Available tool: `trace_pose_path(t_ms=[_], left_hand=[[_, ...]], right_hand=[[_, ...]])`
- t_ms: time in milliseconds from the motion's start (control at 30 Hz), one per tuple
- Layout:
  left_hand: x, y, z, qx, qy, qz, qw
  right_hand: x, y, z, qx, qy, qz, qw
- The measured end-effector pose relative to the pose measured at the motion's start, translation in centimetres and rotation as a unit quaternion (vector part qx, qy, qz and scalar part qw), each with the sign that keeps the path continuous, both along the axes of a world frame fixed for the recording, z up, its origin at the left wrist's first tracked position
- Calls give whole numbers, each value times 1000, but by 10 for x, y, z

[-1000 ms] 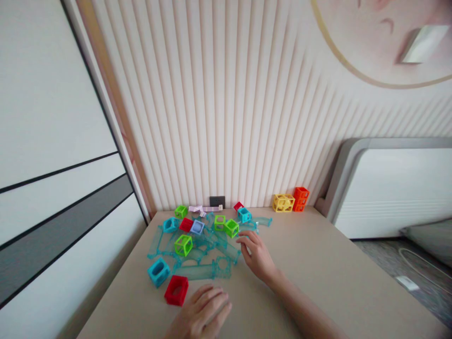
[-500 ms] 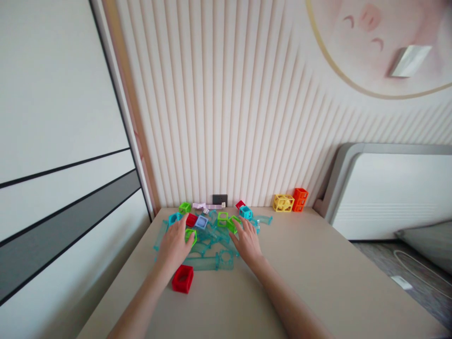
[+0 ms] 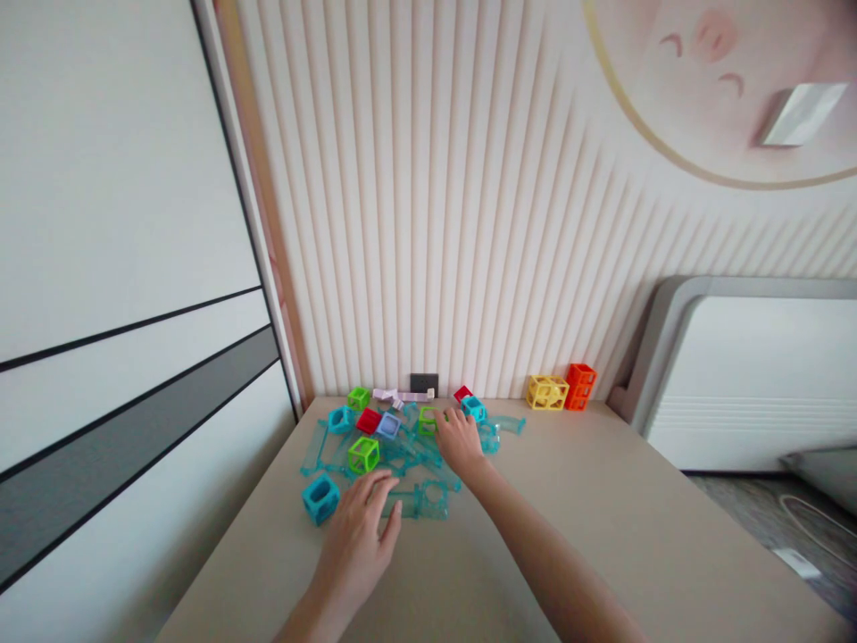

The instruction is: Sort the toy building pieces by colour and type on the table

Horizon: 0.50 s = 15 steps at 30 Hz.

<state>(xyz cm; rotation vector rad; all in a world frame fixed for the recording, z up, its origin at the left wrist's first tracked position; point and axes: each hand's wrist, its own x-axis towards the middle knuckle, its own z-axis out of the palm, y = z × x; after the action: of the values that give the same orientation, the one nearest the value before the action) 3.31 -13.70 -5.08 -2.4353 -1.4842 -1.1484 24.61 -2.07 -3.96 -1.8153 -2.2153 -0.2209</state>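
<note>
My left hand (image 3: 365,527) is low over the near edge of the block pile, thumb and fingers apart. No block shows between its fingers; what lies under the palm is hidden. Just left of it sits a blue cube block (image 3: 321,498), and beyond its fingertips is a green cube block (image 3: 363,455). My right hand (image 3: 461,439) reaches into the pile's far right with fingers curled down. Its index finger is at the edge of another green cube block (image 3: 427,421); anything inside its grip is hidden. Clear teal track pieces (image 3: 407,505) lie between the hands.
Yellow (image 3: 547,392) and orange (image 3: 581,387) block stacks stand by the wall at right. Behind the pile are a lilac piece (image 3: 408,396), a red block (image 3: 462,393) and a black socket (image 3: 424,384). A cabinet (image 3: 134,429) borders the table (image 3: 536,500) on the left.
My left hand has drawn back toward me and right, uncovering the blue cube and hiding the spot of a red block. My right hand has shifted left and curled over a green cube, now hidden.
</note>
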Motion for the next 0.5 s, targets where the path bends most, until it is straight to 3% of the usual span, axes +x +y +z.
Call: trace_pose_path(t_ms=[233,367,500], left_hand=[[16,-5,14,-71,29,-66,995],[41,-3,22,-102,78,-132,983],[73,6,18,-82,157,-139,974]], right_hand=[[6,3,6,2,28,24,999],[13,4,0,13,75,24,997],[19,4,-9,34,144,-1,989]])
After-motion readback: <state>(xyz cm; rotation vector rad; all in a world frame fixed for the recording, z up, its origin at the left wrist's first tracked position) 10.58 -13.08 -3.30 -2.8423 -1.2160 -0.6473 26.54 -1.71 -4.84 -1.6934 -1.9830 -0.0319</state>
